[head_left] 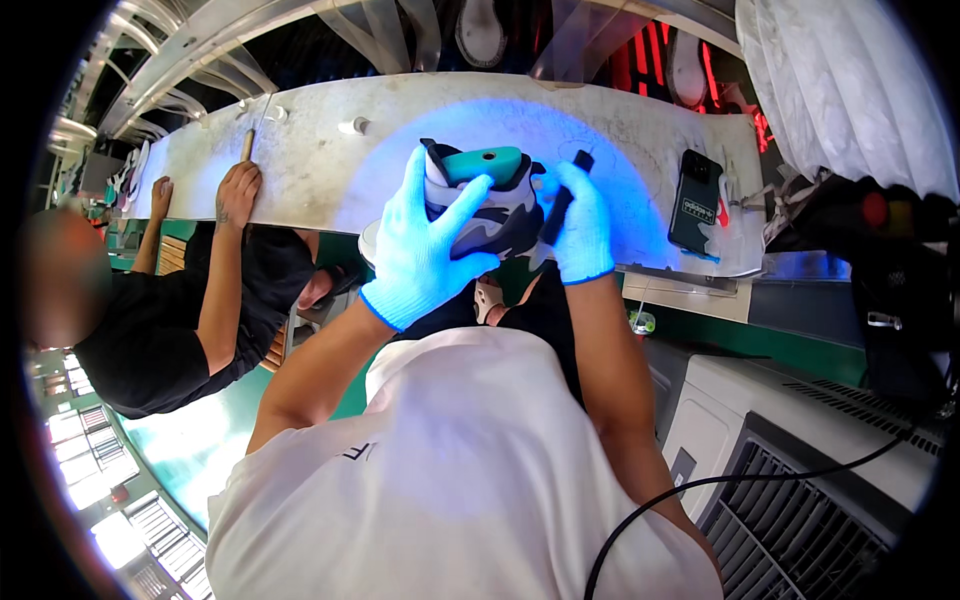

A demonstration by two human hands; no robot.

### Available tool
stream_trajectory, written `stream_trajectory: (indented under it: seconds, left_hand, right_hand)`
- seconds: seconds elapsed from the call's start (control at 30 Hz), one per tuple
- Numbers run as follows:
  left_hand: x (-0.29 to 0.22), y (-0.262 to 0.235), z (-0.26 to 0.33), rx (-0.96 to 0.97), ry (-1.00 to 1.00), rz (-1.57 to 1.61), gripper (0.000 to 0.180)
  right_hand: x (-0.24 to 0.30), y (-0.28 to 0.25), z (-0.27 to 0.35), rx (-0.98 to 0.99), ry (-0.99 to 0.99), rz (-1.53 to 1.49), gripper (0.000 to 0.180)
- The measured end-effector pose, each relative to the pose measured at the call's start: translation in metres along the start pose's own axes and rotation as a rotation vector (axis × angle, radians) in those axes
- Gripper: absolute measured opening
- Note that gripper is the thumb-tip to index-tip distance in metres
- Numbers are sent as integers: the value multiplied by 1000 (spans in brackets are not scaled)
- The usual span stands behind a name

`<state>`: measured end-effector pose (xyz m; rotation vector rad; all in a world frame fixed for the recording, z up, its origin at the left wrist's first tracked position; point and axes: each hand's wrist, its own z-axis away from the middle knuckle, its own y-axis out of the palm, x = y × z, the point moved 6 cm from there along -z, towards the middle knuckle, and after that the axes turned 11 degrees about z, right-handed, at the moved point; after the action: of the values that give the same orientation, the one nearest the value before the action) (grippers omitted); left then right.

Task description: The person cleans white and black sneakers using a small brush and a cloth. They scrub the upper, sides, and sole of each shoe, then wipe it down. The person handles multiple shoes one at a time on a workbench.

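Blue-lit fabric gloves (400,285) on left hand (430,238) and right hand (585,228), set apart. Patterned grey shoe (492,232) with smooth, rounded teal insert (472,166), clasped in the left, at its two o'clock and nine o'clock from the right, over the scuffed table (320,170)'s near edge. Straight black stick (556,218) gripped in the right.

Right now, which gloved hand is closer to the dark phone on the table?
The right. The right hand, holding a black stick, is left of the phone, not touching it. The left hand is farther left, on the shoe.
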<state>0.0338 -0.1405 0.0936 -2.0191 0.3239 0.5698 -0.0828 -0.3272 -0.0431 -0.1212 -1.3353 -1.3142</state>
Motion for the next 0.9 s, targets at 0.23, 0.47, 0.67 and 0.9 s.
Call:
stream_trajectory:
  seconds: [0.23,0.47,0.67,0.9]
  left_hand:
    - [0,1,2,12,-18,-19,95]
    - [9,2,-20,27,-58,84,87]
    - [23,-2,-34,28,-82,201,93]
    - [10,5,-23,-51,45,225,85]
  right_hand:
    - [2,10,15,-202,107,292,27]
    - [27,26,3,-215,-281,1521,22]
    - [-12,2,-17,-293,75,410,26]
    - [20,39,36,-595,-156,556,21]
